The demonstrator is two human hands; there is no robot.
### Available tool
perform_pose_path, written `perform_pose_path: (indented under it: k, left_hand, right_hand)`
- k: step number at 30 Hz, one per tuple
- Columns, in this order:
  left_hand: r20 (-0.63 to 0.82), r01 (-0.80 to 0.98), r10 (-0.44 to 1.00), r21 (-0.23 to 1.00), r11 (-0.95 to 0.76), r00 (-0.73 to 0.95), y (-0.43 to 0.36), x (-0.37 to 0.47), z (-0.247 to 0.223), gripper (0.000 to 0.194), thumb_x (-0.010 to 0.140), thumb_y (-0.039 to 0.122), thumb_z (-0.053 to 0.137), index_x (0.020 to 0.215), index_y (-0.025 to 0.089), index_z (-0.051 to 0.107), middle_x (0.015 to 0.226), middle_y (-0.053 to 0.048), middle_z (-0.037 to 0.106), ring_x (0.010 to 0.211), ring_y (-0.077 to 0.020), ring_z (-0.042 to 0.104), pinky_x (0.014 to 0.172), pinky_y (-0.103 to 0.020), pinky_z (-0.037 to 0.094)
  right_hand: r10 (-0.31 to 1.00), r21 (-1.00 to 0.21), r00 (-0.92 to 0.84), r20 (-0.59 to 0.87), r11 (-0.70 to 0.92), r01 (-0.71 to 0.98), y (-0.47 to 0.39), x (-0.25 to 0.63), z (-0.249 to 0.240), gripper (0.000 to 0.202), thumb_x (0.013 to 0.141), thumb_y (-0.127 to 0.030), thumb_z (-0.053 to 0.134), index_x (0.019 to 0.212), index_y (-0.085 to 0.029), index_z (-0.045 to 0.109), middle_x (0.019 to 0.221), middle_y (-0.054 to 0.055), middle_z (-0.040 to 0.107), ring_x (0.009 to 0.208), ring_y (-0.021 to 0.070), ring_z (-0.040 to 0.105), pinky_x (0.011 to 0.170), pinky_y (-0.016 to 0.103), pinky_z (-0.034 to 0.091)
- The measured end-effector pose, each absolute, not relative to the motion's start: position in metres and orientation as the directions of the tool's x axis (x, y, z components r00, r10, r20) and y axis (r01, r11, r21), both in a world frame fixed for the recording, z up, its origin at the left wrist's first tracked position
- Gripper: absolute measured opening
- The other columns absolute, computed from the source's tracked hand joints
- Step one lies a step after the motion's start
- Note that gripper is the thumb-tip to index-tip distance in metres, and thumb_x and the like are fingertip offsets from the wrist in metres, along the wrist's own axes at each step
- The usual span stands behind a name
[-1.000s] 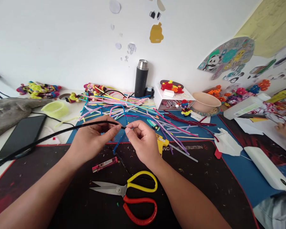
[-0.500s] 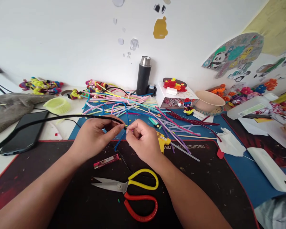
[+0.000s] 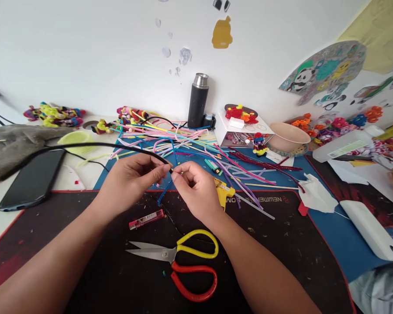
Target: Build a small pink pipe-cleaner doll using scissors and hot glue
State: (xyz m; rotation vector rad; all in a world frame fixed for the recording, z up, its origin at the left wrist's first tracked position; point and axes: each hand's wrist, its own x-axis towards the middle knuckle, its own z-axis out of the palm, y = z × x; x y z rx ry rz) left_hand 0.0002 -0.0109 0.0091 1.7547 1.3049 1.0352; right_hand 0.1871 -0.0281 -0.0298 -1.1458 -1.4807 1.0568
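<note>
Snugly in left hand (image 3: pixel 124 183) and right hand (image 3: pixel 198 189), grip pinched tight: arched black chenille stem (image 3: pixel 118 146)

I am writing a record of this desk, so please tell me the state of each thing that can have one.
Black strip, held, bent in an arch
Left hand, pinching it
Right hand, pinched beside the left, at it too
Scissors, flat, blades slightly open
Phone, screen dark
Flask, upright
Lighter, lying flat
Coloured strips, loose, strewn
</note>
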Motion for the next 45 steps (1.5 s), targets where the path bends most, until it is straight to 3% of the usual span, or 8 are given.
perform_pose_path:
  k: [5,11,22,25,30,36,45]
  left_hand:
    - [0.133,0.387,0.976,0.902,-0.191,0.171,-0.010,0.001,0.012,0.045,0.085,0.067,0.083,0.075,0.023,0.080,0.072,-0.003,0.079,0.067,-0.0206,0.070,0.062,-0.029,0.057]
    - [0.139,0.377,0.972,0.904,-0.202,0.188,-0.009,-0.003,0.009,0.042,0.084,0.068,0.085,0.088,0.026,0.085,0.088,-0.004,0.086,0.080,-0.0247,0.077,0.072,-0.032,0.061]
    - [0.363,0.532,0.874,0.694,-0.486,0.324,-0.012,-0.004,0.005,0.025,0.100,0.043,0.068,0.091,0.026,0.084,0.094,-0.004,0.084,0.088,-0.0241,0.077,0.086,-0.034,0.061]
    - [0.356,0.555,0.868,0.668,-0.496,0.346,-0.012,-0.004,0.002,0.023,0.100,0.039,0.066,0.091,0.026,0.082,0.093,-0.004,0.084,0.087,-0.0238,0.077,0.083,-0.033,0.060]
    - [0.294,0.505,0.921,0.771,-0.387,0.255,-0.009,-0.007,0.002,0.022,0.096,0.045,0.073,0.088,0.026,0.081,0.088,-0.002,0.083,0.081,-0.0221,0.075,0.077,-0.031,0.059]
    - [0.146,0.388,0.968,0.896,-0.216,0.202,-0.009,-0.004,0.004,0.036,0.090,0.060,0.080,0.095,0.024,0.081,0.094,-0.004,0.084,0.086,-0.0246,0.076,0.079,-0.033,0.062]
    - [0.139,0.356,0.969,0.912,-0.205,0.203,-0.007,-0.005,0.005,0.025,0.088,0.048,0.083,0.092,0.024,0.080,0.088,-0.002,0.078,0.083,-0.0207,0.072,0.076,-0.029,0.058]
  right_hand:
    - [0.982,-0.979,-0.096,0.166,0.175,0.100,-0.028,0.187,-0.029,0.015,0.096,-0.039,0.068,0.093,-0.024,0.067,0.062,-0.007,0.048,0.054,0.0134,0.044,0.054,0.029,0.033]
    - [0.983,-0.979,-0.087,0.159,0.169,0.112,-0.029,0.188,-0.027,0.014,0.094,-0.037,0.068,0.088,-0.025,0.065,0.060,-0.008,0.045,0.053,0.0131,0.042,0.053,0.029,0.032]
    - [0.970,-0.913,-0.133,0.204,0.237,0.332,-0.028,0.190,-0.028,0.004,0.087,-0.027,0.064,0.084,-0.024,0.064,0.055,-0.011,0.044,0.051,0.0115,0.041,0.057,0.029,0.032]
    - [0.964,-0.886,-0.141,0.227,0.264,0.380,-0.027,0.188,-0.032,0.005,0.087,-0.026,0.064,0.084,-0.024,0.064,0.055,-0.010,0.045,0.051,0.0113,0.041,0.057,0.029,0.029]
    - [0.978,-0.946,-0.114,0.177,0.201,0.255,-0.027,0.187,-0.032,0.008,0.091,-0.032,0.065,0.090,-0.024,0.065,0.057,-0.010,0.044,0.051,0.0124,0.041,0.055,0.029,0.030]
    - [0.984,-0.985,-0.109,0.139,0.148,0.083,-0.027,0.188,-0.029,0.015,0.094,-0.038,0.067,0.091,-0.023,0.066,0.061,-0.009,0.045,0.054,0.0121,0.041,0.053,0.028,0.031]
    - [0.990,-0.992,-0.122,0.065,0.051,-0.114,-0.026,0.188,-0.026,0.023,0.093,-0.045,0.072,0.093,-0.023,0.066,0.062,-0.008,0.047,0.052,0.0109,0.039,0.050,0.026,0.031]
